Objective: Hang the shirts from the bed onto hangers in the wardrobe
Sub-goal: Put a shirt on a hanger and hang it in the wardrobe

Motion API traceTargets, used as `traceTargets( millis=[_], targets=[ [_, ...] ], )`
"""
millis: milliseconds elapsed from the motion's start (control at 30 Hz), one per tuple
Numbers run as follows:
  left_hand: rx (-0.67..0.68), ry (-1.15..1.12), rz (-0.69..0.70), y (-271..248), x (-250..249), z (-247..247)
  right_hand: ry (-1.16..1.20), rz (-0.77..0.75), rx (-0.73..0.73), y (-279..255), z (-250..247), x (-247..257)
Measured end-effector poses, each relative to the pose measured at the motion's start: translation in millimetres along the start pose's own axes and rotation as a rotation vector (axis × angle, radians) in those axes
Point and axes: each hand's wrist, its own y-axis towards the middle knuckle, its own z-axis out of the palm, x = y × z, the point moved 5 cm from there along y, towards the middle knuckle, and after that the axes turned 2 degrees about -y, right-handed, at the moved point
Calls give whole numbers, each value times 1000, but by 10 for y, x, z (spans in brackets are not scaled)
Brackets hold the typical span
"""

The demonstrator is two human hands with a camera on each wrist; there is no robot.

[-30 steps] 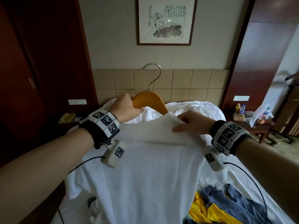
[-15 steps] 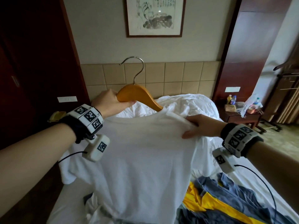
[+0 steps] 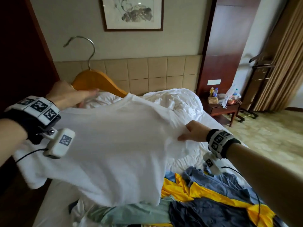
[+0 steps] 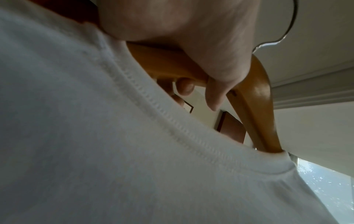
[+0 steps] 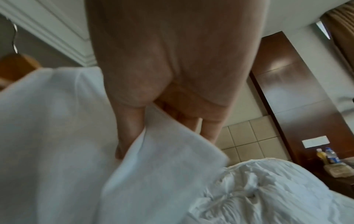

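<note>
Lower now than a second ago, my right hand (image 3: 191, 133) has slid from the collar down the white shirt (image 3: 111, 145) to its right shoulder edge, pinching the cloth there. My left hand (image 3: 68, 95) curls round the wooden hanger (image 3: 96, 81), whose right arm sits inside the collar. Held above the bed (image 3: 193, 154), the shirt looks light and limp, so I judge the shoulder seams the best place to pull. Its length runs collar-away, hem toward me; the hook (image 3: 85, 46) points up.
</note>
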Motion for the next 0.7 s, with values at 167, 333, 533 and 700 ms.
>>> traceTargets(
  millis=[167, 333, 533, 700],
  targets=[
    [-27, -6, 7, 39, 43, -28, 107, 39, -59, -69, -37, -65],
    [21, -76, -47, -23, 42, 46, -56, 110, 135, -125, 138, -99],
    [43, -116, -59, -72, 5, 216, 30, -201, -221, -146, -288, 728],
    [66, -130, -32, -130, -145, 463, -19, -393, -380, -109, -448, 1759]
  ],
)
